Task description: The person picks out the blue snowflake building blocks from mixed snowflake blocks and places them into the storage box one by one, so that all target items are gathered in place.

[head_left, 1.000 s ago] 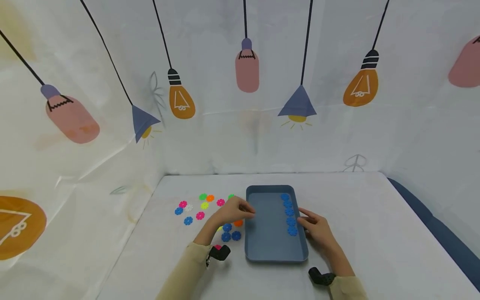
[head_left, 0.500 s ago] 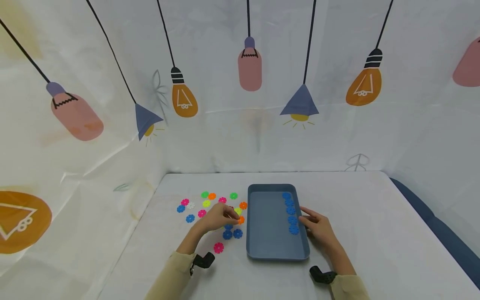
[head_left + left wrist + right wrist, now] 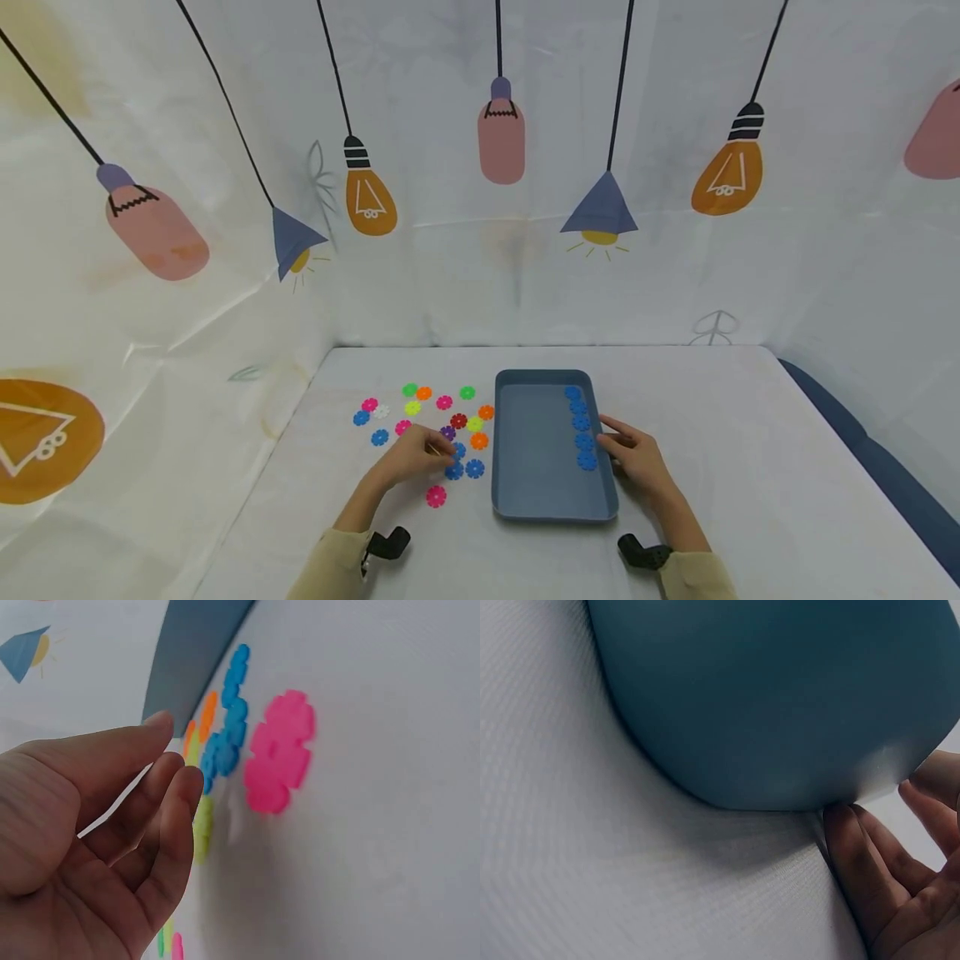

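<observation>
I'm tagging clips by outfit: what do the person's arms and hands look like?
The left sleeve and right sleeve are plain beige. A small, bent black device sits at each cuff: left device, right device. The left hand and right hand are ungloved.

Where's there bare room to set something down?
Bare: the left side of the tray, beside its blue pieces, and the table right of the right hand. Crowded: left of the tray, by colourful pieces and the left hand.
</observation>
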`<state>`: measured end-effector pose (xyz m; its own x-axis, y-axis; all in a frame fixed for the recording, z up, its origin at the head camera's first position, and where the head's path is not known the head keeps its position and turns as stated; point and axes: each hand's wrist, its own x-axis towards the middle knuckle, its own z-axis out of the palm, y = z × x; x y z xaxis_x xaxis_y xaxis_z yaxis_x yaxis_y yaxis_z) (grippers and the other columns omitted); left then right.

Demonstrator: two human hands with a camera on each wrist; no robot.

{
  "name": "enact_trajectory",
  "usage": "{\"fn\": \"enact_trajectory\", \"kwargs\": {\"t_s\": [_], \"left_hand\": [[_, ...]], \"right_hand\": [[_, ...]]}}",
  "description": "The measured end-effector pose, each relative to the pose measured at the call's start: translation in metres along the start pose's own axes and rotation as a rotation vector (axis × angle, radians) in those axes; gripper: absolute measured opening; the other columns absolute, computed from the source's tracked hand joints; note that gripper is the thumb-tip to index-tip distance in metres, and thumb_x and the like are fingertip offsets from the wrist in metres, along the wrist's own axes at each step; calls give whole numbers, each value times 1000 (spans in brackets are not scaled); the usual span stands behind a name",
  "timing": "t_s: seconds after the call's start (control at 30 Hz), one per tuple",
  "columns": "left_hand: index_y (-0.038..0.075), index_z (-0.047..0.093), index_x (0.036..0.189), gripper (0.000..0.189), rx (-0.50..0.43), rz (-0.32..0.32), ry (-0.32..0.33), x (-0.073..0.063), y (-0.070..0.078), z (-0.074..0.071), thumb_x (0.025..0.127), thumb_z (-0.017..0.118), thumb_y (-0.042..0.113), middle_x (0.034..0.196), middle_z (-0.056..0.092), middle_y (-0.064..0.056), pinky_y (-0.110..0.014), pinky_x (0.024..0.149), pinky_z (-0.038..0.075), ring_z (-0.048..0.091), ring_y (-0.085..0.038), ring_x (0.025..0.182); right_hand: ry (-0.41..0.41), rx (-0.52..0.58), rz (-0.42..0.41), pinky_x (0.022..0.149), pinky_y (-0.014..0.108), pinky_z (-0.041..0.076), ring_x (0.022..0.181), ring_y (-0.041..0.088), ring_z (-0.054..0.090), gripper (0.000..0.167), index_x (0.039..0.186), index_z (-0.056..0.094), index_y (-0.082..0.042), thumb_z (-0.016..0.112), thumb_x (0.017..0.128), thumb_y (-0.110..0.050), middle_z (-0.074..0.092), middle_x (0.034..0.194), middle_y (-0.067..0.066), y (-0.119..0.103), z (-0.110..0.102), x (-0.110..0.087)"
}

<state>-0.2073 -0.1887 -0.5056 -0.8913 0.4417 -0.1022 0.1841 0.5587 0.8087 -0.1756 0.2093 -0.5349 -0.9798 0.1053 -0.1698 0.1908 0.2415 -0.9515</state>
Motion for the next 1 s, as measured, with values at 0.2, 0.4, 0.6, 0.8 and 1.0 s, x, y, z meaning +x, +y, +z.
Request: {"fn": "enact_trajectory", "kwargs": {"t_s": [0.2, 0.4, 0.6, 0.8, 1.0], "left_hand": [[10, 74, 95, 13, 60, 15, 19, -5, -12, 5, 84, 78, 17, 81, 66, 6, -26, 67, 54, 61, -15, 75], [11, 74, 96, 20, 62, -6, 27, -9, -19, 7, 80, 82, 20, 79, 65, 5, -26, 67, 54, 61, -15, 73], [11, 73, 97, 24, 63, -9, 40, -9, -22, 9, 78, 83, 21, 77, 63, 4, -27, 65, 54, 59, -16, 72], [9, 74, 97, 29, 56, -43, 45, -9, -19, 15, 75, 86, 25, 73, 61, 2, -27, 61, 52, 57, -17, 69], [9, 73, 93, 29, 61, -70, 81, -8, -12, 18, 73, 87, 23, 72, 59, -1, -27, 60, 52, 55, -18, 68]], "right_hand": [[4, -5, -7, 65, 31, 52, 89, 22, 64, 53, 142, 50, -10, 66, 94, -25, 62, 122, 21, 0, 0, 0], [7, -7, -10, 65, 31, 52, 89, 22, 65, 53, 142, 51, -10, 66, 93, -24, 62, 122, 22, -2, 0, -1], [9, -5, -4, 66, 31, 52, 91, 23, 65, 53, 141, 52, -10, 67, 93, -25, 62, 122, 21, -2, 1, -1], [12, -6, -6, 65, 31, 51, 90, 23, 64, 53, 141, 52, -8, 68, 93, -24, 63, 120, 22, 2, 2, -4], [26, 15, -18, 65, 31, 52, 88, 23, 65, 52, 139, 54, -8, 69, 92, -23, 64, 118, 22, 2, 2, -2]]}}
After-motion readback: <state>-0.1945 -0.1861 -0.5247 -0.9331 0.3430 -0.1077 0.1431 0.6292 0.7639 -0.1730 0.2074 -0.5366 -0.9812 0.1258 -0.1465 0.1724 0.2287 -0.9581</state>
